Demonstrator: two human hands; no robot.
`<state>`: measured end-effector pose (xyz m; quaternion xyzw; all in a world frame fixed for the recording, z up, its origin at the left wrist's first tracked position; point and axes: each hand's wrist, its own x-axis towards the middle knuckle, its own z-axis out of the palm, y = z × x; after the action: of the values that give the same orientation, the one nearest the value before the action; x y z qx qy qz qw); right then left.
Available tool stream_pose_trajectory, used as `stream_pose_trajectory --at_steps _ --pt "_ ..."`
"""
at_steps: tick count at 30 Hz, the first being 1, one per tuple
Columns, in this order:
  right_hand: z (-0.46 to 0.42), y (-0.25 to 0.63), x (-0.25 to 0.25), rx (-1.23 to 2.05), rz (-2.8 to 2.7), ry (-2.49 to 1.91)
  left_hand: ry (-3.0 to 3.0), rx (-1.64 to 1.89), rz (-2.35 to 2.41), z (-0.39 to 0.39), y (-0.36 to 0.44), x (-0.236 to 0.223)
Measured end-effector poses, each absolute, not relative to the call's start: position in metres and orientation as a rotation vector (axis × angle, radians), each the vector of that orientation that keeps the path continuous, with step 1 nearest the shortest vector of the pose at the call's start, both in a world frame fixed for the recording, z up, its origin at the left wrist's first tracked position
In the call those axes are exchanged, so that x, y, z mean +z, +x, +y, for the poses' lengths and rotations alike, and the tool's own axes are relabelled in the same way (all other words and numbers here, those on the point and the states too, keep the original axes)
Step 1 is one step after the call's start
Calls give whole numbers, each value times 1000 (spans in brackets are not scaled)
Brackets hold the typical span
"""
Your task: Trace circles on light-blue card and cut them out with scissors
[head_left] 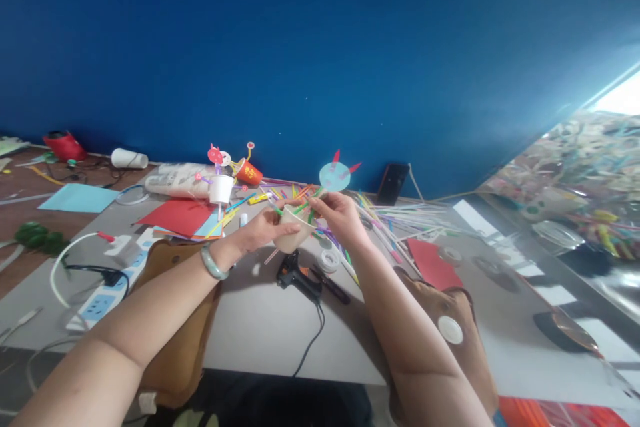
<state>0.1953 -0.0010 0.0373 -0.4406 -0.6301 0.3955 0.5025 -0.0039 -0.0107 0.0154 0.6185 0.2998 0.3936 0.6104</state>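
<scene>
the cup (292, 240) tilts, mouth up and rightward.

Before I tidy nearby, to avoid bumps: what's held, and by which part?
Left hand holds the pale cup by its wall; right hand pinches the green stem below the blue disc.
</scene>
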Motion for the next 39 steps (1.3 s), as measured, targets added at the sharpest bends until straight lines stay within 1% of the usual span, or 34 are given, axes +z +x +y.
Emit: stream_pose_trajectory --at_steps 8,15,24,31,34,37,39 --pt "1 195 33 926 -1533 -1086 1422 882 684 -11 -1 4" --pt "0 194 35 885 -1532 -1140 1393 851 663 -15 0 7" --pt "-2 196 40 967 -1511 -1076 1392 928 677 -10 -2 9" --pt "-1 193 36 1054 -1488 -1015 1441 838 715 -13 -1 4" --pt "-1 194 37 1036 -1521 -1042 1463 841 710 -13 -1 3" --pt "2 196 38 993 -1541 -1103 1442 882 686 -14 -1 10" --pt "6 199 36 1029 -1474 -1092 1385 951 669 -14 -1 15"
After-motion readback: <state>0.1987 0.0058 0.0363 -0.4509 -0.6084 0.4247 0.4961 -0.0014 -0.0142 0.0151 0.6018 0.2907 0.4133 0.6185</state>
